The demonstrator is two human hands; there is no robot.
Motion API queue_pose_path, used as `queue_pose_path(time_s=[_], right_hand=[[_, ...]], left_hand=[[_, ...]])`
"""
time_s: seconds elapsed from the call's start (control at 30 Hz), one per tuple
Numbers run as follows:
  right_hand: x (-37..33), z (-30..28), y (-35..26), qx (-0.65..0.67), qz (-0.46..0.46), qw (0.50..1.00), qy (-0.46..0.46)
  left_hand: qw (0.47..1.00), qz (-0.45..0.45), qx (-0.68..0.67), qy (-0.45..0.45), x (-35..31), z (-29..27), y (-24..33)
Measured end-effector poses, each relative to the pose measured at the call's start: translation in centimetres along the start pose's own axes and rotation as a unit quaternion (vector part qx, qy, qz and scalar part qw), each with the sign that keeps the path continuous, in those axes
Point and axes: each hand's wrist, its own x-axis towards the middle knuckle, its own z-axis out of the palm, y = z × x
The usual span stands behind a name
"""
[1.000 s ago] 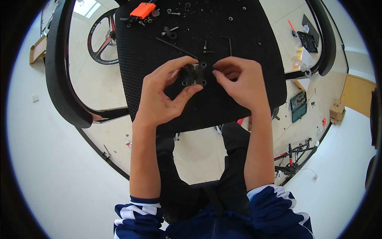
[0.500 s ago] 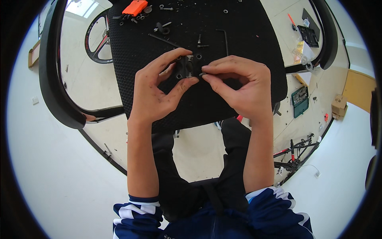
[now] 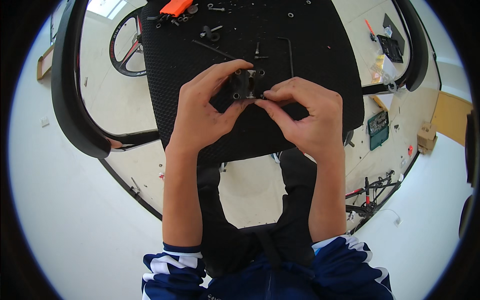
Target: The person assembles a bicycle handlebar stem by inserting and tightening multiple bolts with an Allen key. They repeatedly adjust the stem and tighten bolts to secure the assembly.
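Over the black textured seat surface (image 3: 185, 80), my left hand (image 3: 205, 112) grips a small black metal clamp (image 3: 241, 90) between fingers and thumb. Round bolt holes sit at the clamp's corners, and a bare shiny channel runs down its middle. My right hand (image 3: 305, 107) is closed in a pinch at the clamp's lower right corner, on a small bolt (image 3: 263, 96) mostly hidden by the fingertips. Just beyond the hands lie two loose bolts (image 3: 257, 50). An L-shaped hex key (image 3: 290, 52) rests past my right hand, and a thin dark rod (image 3: 212, 48) past my left.
An orange object (image 3: 175, 6) lies at the far left among washers and bolts, with a dark ring-shaped part (image 3: 212, 35) nearby. Black armrests (image 3: 75, 115) flank the seat. On the floor are a wheel (image 3: 117, 55), a green case (image 3: 378, 130), a cardboard box (image 3: 426, 135) and a bike frame (image 3: 367, 195).
The clamp has turned so its channel and corner holes face up more. My right fingertips have come up against its lower right corner with the small bolt, where a gap was before.
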Motion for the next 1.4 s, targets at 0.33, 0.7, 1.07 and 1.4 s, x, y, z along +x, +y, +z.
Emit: queue_pose_path(time_s=[0.33, 0.7, 1.07, 1.4], right_hand=[[0.1, -0.2, 1.0, 0.012, 0.054, 0.997, 0.050], [1.1, 0.0, 1.8, 0.041, 0.182, 0.982, -0.027], [1.5, -0.2, 2.3, 0.074, 0.209, 0.974, -0.039], [1.4, -0.9, 2.0, 0.090, 0.243, 0.964, -0.057]], left_hand=[[0.998, -0.043, 0.052, -0.009, 0.9, 1.3, 0.1], [0.999, -0.046, 0.022, 0.009, 1.3, 2.1, -1.0], [0.999, -0.033, -0.018, -0.004, 1.1, 1.7, -0.6], [0.997, -0.073, -0.037, -0.015, 0.9, 1.5, 0.5]])
